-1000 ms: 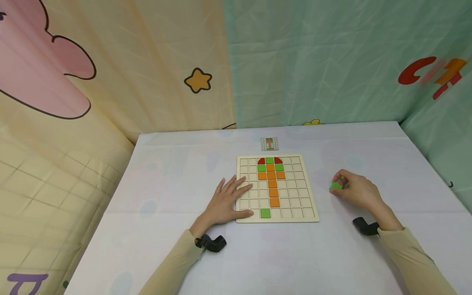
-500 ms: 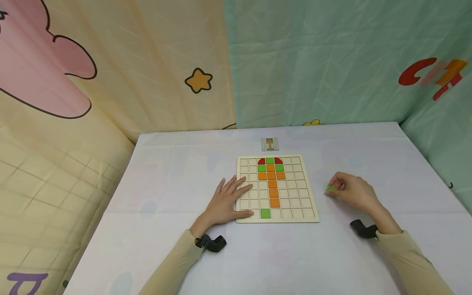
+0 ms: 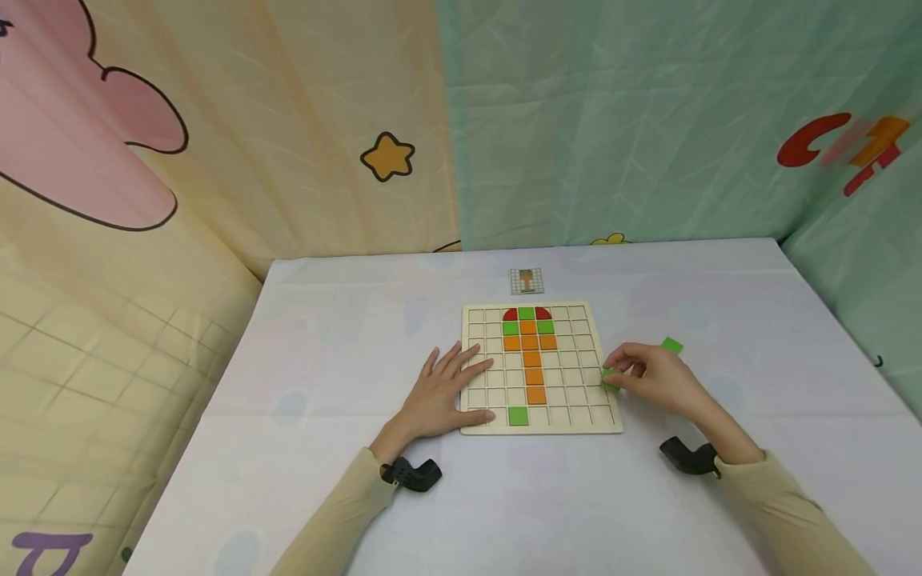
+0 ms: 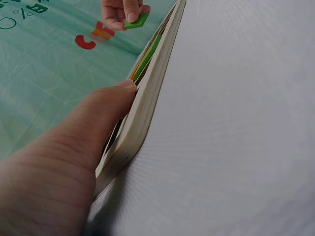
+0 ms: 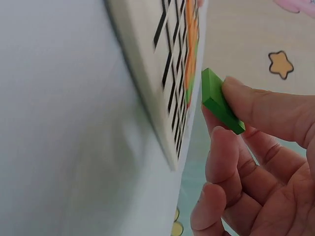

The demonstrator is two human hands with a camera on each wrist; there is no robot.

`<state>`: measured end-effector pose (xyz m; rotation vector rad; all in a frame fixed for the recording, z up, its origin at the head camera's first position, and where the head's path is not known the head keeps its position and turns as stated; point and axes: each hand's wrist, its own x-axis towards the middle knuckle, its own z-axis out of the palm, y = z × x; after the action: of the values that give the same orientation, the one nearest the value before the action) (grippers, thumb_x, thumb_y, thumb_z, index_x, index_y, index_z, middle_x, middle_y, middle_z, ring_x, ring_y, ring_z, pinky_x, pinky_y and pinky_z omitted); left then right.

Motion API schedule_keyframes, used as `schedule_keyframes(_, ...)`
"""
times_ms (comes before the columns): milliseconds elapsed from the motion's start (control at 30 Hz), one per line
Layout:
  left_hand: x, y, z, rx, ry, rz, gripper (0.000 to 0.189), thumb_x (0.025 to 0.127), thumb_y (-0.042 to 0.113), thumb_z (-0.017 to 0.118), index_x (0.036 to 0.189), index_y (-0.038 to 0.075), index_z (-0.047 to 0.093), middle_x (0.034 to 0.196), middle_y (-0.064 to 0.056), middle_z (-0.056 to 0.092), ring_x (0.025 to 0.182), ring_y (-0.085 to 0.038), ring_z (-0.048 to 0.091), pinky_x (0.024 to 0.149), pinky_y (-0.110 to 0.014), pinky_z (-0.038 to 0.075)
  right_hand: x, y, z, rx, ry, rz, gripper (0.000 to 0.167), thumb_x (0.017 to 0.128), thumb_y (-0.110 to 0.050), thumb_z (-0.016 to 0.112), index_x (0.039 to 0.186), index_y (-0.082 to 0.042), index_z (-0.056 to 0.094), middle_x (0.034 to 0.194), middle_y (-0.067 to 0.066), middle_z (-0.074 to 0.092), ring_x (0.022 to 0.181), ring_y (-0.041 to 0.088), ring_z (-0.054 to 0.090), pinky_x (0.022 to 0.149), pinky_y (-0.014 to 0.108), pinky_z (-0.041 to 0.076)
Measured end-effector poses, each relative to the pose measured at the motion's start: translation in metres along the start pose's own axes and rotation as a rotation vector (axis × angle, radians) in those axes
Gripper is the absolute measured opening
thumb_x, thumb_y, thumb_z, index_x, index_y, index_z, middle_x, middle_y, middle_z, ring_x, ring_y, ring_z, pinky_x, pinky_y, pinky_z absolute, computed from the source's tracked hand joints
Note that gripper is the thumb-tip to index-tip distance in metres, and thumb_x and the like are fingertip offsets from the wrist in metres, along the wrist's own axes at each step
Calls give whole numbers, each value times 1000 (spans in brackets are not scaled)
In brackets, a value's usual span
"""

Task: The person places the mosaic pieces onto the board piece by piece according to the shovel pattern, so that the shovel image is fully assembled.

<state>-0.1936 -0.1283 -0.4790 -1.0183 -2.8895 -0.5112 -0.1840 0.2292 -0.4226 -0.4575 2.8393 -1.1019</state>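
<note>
My right hand (image 3: 659,378) pinches a green square tile (image 5: 219,101) between thumb and fingers, over the right edge of a wooden grid board (image 3: 576,376). In the right wrist view the tile is tilted and apart from the board. My left hand (image 3: 441,392) lies with fingers spread on the board's left edge, the thumb along its near left corner. Orange tiles (image 3: 533,359) form a column on the grid with a short crossbar. Above them sit green tiles (image 3: 527,314) and two red rounded pieces (image 3: 511,315). One green tile (image 3: 518,416) lies in the bottom row.
Another green tile (image 3: 672,345) lies on the white tablecloth just beyond my right hand. A small pattern card (image 3: 527,281) rests behind the board. Printed curtains (image 3: 619,120) hang along the table's back and sides.
My right hand has moved left with its green tile, from the bare cloth to the board's right edge. A green tile behind that hand has come into view. The left hand stays put.
</note>
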Motion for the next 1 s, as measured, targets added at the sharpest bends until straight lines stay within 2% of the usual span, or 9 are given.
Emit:
schedule_keyframes(300,0,-1,1,5,-7,-10,82,82,65,56,149,24,34,156,-2,18,143,-26,5,112,-48,-4,2,-24,14,41,-64,-55,15,80,-19,77,92,-12,71,75,-8,62,63,12,52,54,25,41)
schedule_keyframes(433,1,-1,2,4,-3,-9,81,82,65,56,149,24,34,156,-2,19,143,-26,6,111,-48,-3,5,-32,23,24,-89,-81,11,78,-22,79,84,-17,71,69,-11,59,59,10,49,52,25,40)
schedule_keyframes(567,1,-1,2,6,-13,-12,82,83,66,55,149,24,33,156,-1,18,143,-25,4,111,-48,-5,7,-36,33,17,-107,-111,16,75,-24,81,76,-19,66,65,-12,55,56,8,47,52,24,38)
schedule_keyframes(1000,1,0,0,9,-19,-18,82,83,66,55,149,25,32,157,-1,17,143,-24,3,112,-48,-4,12,-47,55,35,-172,-159,18,75,-28,82,73,-21,65,61,-13,52,53,6,46,51,24,38)
